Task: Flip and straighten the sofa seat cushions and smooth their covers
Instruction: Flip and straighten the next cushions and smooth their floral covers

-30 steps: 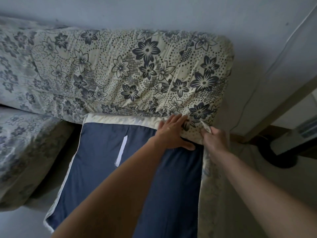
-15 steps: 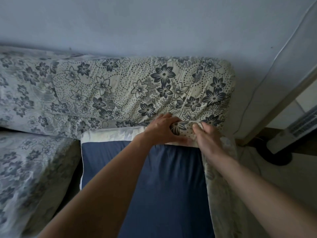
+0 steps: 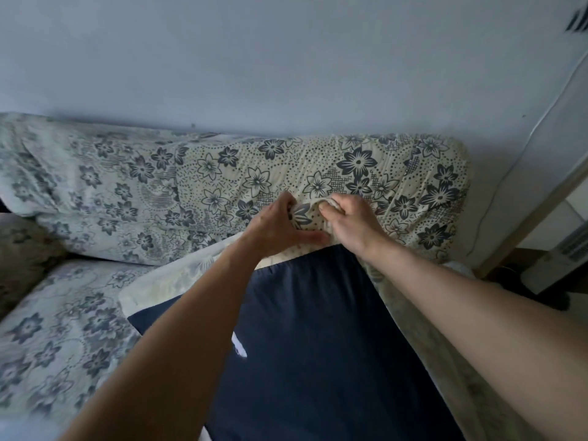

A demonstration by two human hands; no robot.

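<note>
Gripping a fold of the floral cover at the far edge of the seat cushion, both hands are working where the cushion is meeting the sofa backrest; the cushion is lying underside up on the right end of the sofa, its navy panel facing the ceiling, its floral side wall running down the right.

Item, step in hand, as judged: drawing the loose cover taut over the cushion's back corner; doing it well is calling for an even pull from both hands, away from the navy panel and toward the backrest, so that the seam is sitting straight along the edge; tugging from one side only is likely to be skewing the pattern or bunching the slack.

Item, left hand: fingers curled into the fold from the left, thumb lying flat along the cream edge just above the navy panel; grasping the cover.

Item, right hand: fingers curled over and pinching the top of the same fold, knuckles toward the backrest; clenched on cloth, not loose.

Item, the two hands are standing just beside one another, the raised fold between them.

Item, neighbouring seat cushion: lying floral side up at the left, beside the one in hand; a white tag is showing on the navy panel.
</note>
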